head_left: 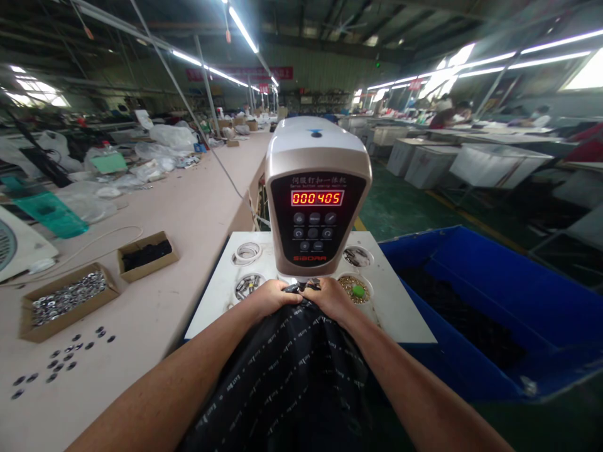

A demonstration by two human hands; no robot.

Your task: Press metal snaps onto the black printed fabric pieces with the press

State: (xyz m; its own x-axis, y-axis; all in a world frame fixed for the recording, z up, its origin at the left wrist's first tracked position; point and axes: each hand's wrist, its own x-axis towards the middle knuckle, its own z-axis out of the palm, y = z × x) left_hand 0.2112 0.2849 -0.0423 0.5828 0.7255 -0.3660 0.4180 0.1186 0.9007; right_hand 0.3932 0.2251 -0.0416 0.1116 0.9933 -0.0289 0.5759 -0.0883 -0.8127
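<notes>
Black printed cloth (292, 364) hangs down towards me from the front of a button machine (320, 157), whose red display reads 000405. My left hand (273, 298) is closed on the cloth's upper edge, just below the machine head. Pinching the same edge from the other side is my right hand (330, 296). Both sets of fingertips nearly meet under the head, and what lies right at the tool there is hidden. Round wells of small metal parts sit in the white machine table (405, 314); the right well (354, 289) holds brass-coloured pieces and a green object.
On the long table (155, 301) to the left stand a box of metal buttons (70, 298) and a box of black pieces (147, 254). Several loose buttons (61, 364) lie nearer me. A blue bin (471, 251) with dark cloth stands at the right.
</notes>
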